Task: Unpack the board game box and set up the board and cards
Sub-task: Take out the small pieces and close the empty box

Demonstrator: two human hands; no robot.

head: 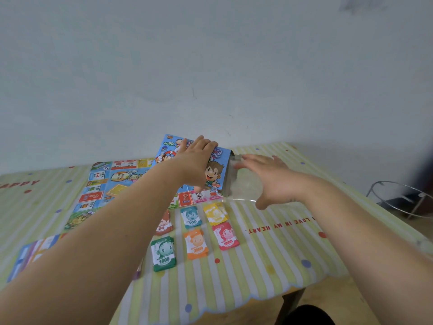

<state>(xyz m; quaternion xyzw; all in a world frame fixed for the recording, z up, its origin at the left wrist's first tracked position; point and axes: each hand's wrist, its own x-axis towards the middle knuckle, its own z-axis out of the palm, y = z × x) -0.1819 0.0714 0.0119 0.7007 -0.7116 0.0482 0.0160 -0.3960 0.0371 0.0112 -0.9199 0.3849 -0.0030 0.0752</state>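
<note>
The blue cartoon game box (216,171) stands tilted on the far edge of the unfolded board (103,184). My left hand (196,160) grips the box from its top and front face. My right hand (267,178) is spread open at the box's open grey right end, over a clear plastic bag (243,186); whether it touches the bag I cannot tell. Several stacks of play money lie in front of the board, among them the green 1000 (163,253), orange 2000 (196,243), pink 5000 (225,235), blue 100 (191,216) and yellow (215,213) stacks.
A fanned row of cards (32,254) lies at the near left on the striped tablecloth (269,261). The table's scalloped front edge (234,306) is close to me. A metal wire stand (403,200) sits on the floor to the right. A white wall rises behind.
</note>
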